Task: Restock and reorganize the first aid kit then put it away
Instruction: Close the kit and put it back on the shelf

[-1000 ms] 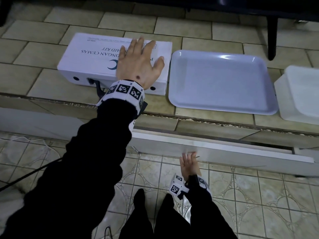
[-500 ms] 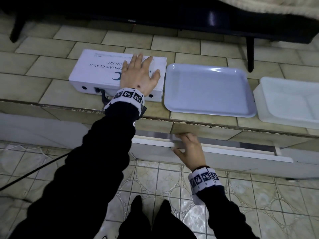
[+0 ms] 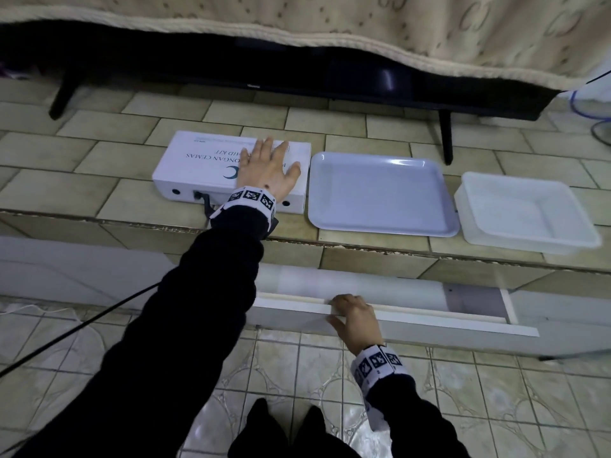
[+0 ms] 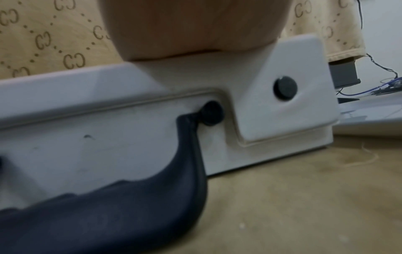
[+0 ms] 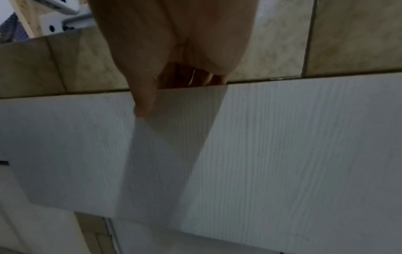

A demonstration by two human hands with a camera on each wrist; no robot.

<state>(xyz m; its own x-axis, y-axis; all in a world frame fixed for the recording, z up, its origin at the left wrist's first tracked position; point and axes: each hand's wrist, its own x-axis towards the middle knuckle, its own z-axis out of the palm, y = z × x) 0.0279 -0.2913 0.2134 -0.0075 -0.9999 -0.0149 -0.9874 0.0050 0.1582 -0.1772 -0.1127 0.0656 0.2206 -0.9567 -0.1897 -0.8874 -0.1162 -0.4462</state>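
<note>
On the tiled bench (image 3: 125, 180) in the upper half of the head view, I see the white first aid kit (image 3: 201, 166) lying flat and closed, left of centre, with my left hand (image 3: 267, 168) spread flat on its lid, fingers straight. That hand covers part of the printed wording, so I can read only fragments. Just right of the kit lies a pale tray (image 3: 380, 196), and right of that a translucent tub (image 3: 525, 213). Lower in the frame my right hand (image 3: 355, 317) grips the top edge of a white drawer (image 3: 429, 322) front, fingers curled over it and thumb on the face. My left sleeve hides the drawer's left end; its inside is blurred and I cannot tell what it holds.

In the left wrist view, only the heel of my left hand (image 4: 191, 29) shows, at the top, resting on the lid; the fingers are cut off. The kit's dark handle (image 4: 121, 206) fills the lower left, blurred.

In the right wrist view, the fingertips (image 5: 215, 77) vanish behind the drawer edge; the thumb lies on the front.

Compared with half a second ago, the drawer stands further out from under the bench, and the left hand has stayed flat on the kit.
</note>
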